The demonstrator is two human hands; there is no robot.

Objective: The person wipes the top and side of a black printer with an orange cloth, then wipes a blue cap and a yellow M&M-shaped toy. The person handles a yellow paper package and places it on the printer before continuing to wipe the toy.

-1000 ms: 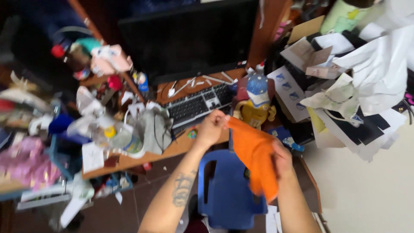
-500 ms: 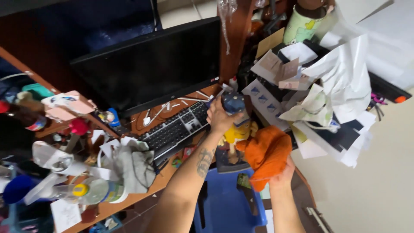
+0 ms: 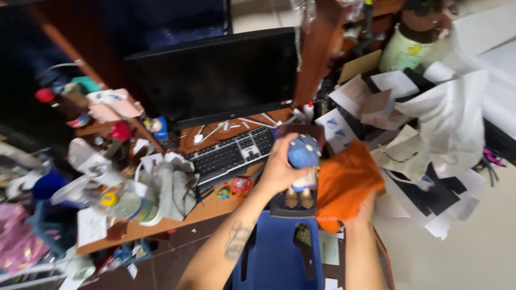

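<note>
Since a moment ago, left hand (image 3: 279,171) has lifted the blue-headed figurine (image 3: 302,171) off the desk (image 3: 161,223), fingers wrapped around it above the blue chair (image 3: 279,258). Right hand (image 3: 361,212) bunches the orange cloth (image 3: 344,182) just beside it.

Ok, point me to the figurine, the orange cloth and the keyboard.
figurine (image 3: 304,152), head view, on its blue head.
orange cloth (image 3: 346,182), head view, middle of the fabric.
keyboard (image 3: 231,154), head view, on the keys.

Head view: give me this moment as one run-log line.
left hand: grips blue-headed figurine | right hand: holds orange cloth beside it | below: blue plastic chair | behind: keyboard, monitor
</note>
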